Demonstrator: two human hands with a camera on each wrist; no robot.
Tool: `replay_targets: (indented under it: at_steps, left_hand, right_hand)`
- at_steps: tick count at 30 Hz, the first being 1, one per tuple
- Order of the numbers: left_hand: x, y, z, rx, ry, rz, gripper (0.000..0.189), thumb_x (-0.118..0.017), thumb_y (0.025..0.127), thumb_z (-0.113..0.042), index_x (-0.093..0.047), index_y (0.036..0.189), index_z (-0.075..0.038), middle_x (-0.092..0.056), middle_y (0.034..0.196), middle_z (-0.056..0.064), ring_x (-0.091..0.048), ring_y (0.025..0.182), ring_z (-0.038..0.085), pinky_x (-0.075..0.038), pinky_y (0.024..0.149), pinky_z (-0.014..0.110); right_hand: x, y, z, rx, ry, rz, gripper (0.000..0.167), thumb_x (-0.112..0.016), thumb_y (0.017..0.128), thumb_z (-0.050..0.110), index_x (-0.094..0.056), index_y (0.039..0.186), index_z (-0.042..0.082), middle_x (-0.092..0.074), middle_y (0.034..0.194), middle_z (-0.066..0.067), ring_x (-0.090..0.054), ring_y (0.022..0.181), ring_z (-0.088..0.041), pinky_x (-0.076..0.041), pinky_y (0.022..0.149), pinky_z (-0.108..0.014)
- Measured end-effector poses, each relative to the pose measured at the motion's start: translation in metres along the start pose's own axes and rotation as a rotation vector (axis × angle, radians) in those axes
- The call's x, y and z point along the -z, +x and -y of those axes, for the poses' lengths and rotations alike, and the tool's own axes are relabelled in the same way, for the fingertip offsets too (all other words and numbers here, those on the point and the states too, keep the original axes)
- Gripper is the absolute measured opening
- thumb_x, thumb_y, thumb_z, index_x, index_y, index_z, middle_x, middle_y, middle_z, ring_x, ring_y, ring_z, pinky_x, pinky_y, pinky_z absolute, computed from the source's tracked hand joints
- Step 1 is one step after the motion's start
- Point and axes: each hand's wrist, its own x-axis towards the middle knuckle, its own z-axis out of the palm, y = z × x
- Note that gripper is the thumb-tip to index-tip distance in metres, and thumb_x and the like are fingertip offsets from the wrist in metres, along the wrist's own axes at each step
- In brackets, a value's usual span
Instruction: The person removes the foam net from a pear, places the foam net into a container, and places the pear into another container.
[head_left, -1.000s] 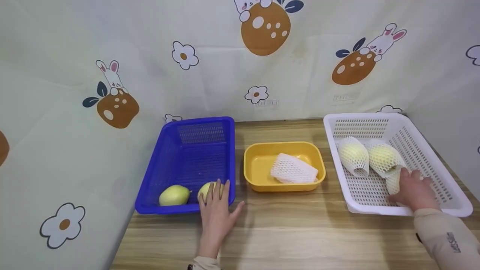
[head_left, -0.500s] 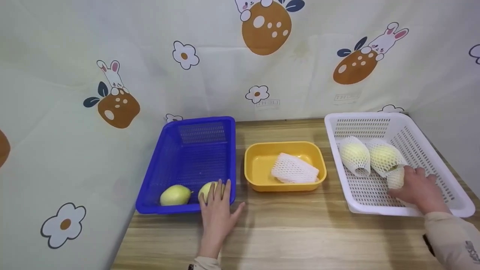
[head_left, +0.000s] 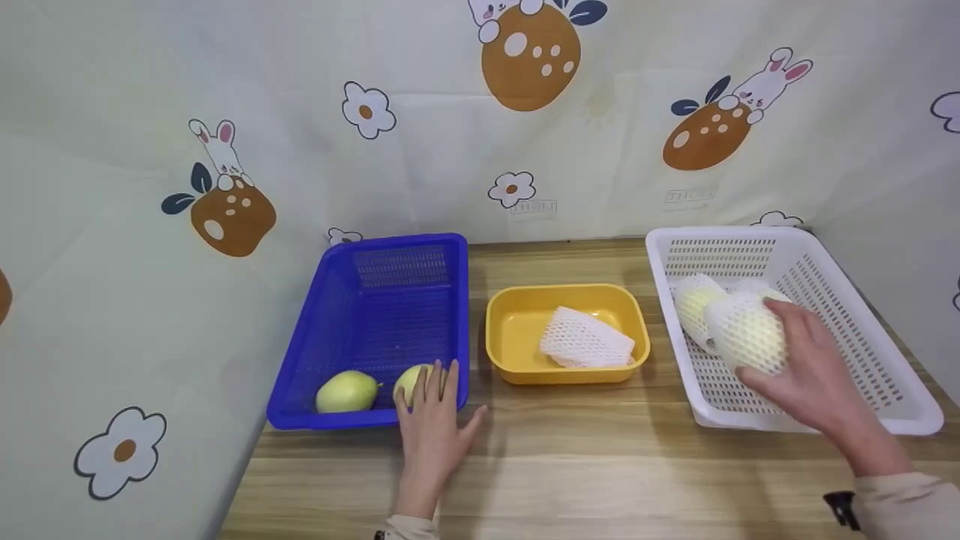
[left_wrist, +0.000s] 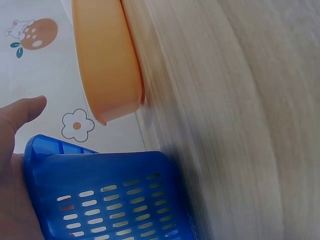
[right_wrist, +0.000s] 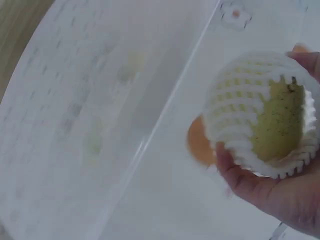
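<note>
My right hand (head_left: 814,375) grips a yellow-green pear (head_left: 746,334) in a white foam net, raised over the white basket (head_left: 855,352). In the right wrist view, thumb and fingers wrap the net sleeve (right_wrist: 235,110), and speckled skin shows at its open end. Another netted pear (head_left: 691,306) lies in that basket, and a further one is mostly hidden behind the held pear. My left hand (head_left: 433,431) rests with outstretched fingers over the front rim of the blue basket (head_left: 367,322), fingertips at a bare pear (head_left: 409,382). A second bare pear (head_left: 346,391) lies left of it.
Between the two baskets stands a yellow tray (head_left: 516,334) holding an empty-looking foam net (head_left: 585,339). All three containers stand on a wood-grain table (head_left: 570,465). A patterned cloth (head_left: 435,165) hangs right behind them.
My right hand has lifted the netted pear from the front of the white basket and moved it up and leftward, over the others. My left hand stays in place.
</note>
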Motion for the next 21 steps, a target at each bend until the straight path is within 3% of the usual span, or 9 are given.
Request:
replay_targets:
  at_steps: [5,9,15,21]
  left_hand:
    - [-0.001,0.0,0.0,-0.007,-0.009,-0.008,0.071,-0.063,0.072,-0.05,-0.047,0.127,-0.009,-0.045,0.126,0.016,-0.035,0.118,0.034,-0.018,0.093,0.058]
    - [0.0,-0.001,-0.001,-0.006,-0.009,-0.004,0.07,-0.063,0.072,-0.049,-0.047,0.127,-0.009,-0.045,0.126,0.017,-0.035,0.118,0.034,-0.018,0.093,0.058]
    - [0.002,-0.001,0.0,0.004,0.0,0.019,0.07,-0.062,0.073,-0.05,-0.046,0.129,-0.01,-0.044,0.127,0.016,-0.034,0.119,0.034,-0.017,0.094,0.057]
    - [0.004,0.0,0.0,0.009,0.005,0.029,0.07,-0.061,0.074,-0.05,-0.045,0.129,-0.011,-0.043,0.128,0.016,-0.033,0.12,0.034,-0.017,0.094,0.057]
  right_hand:
    - [-0.04,-0.013,0.042,0.372,0.025,-0.091,0.091,-0.075,0.048,0.023,-0.039,0.128,0.0,-0.036,0.128,-0.02,-0.036,0.109,-0.036,-0.039,0.077,-0.058]
    - [-0.08,-0.027,0.058,0.622,0.021,-0.063,0.089,-0.072,0.045,0.026,-0.044,0.126,0.003,-0.038,0.129,-0.017,-0.037,0.111,-0.034,-0.04,0.079,-0.052]
    - [-0.128,-0.048,0.06,0.741,0.037,0.143,0.092,-0.072,0.044,0.029,-0.042,0.129,0.009,-0.037,0.131,-0.013,-0.036,0.112,-0.035,-0.037,0.083,-0.049]
    - [-0.151,-0.058,0.058,0.782,0.064,0.295,0.092,-0.071,0.048,0.03,-0.038,0.132,0.01,-0.033,0.134,-0.011,-0.034,0.114,-0.035,-0.035,0.087,-0.047]
